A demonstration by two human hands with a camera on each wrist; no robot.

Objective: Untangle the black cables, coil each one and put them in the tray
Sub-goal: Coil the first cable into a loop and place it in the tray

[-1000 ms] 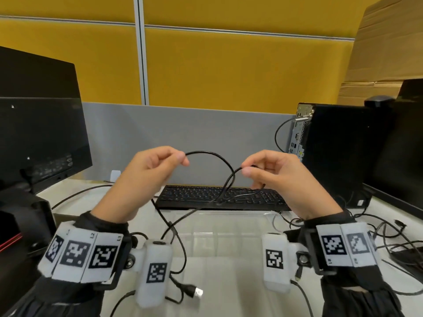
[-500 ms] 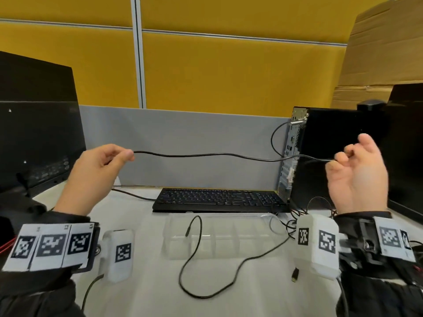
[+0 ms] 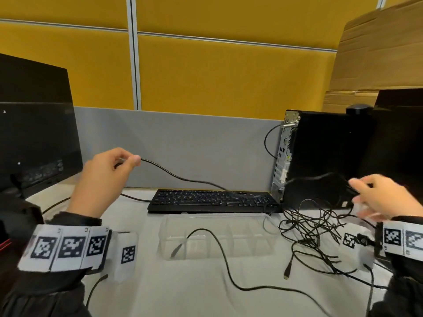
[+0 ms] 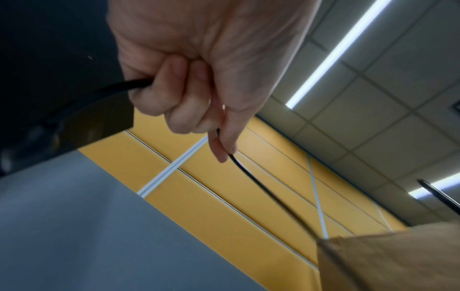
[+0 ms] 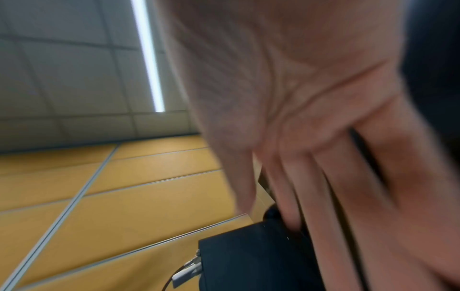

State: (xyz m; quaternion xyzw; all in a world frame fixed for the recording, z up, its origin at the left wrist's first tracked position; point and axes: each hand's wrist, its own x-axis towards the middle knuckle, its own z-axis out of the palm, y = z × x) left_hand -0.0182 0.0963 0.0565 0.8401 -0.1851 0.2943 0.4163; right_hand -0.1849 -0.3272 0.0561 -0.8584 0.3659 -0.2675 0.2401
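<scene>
My left hand (image 3: 128, 161) is raised over the desk's left side and pinches a black cable (image 3: 183, 178) between thumb and forefinger. The left wrist view shows that left hand (image 4: 224, 145) with the cable (image 4: 261, 187) leaving the fingertips and its other part coming out of the fist. The cable sags rightward over the keyboard. My right hand (image 3: 366, 193) is blurred in front of the computer tower, fingers straight in the right wrist view (image 5: 311, 187); a blurred cable stretch (image 3: 320, 177) arcs beside it. A clear compartment tray (image 3: 251, 217) lies mid-desk. A tangle of black cables (image 3: 313, 227) lies right of it.
A loose cable (image 3: 229, 271) runs from the tray across the near desk. A black keyboard (image 3: 210, 200) lies behind the tray. A computer tower (image 3: 320, 156) and a monitor (image 3: 400, 145) stand right, another monitor (image 3: 34, 138) left. Cardboard (image 3: 377, 53) leans at the back right.
The hands first spread wide with the cable pulled level between them. Now the right hand has dropped lower and the cable between them has gone slack.
</scene>
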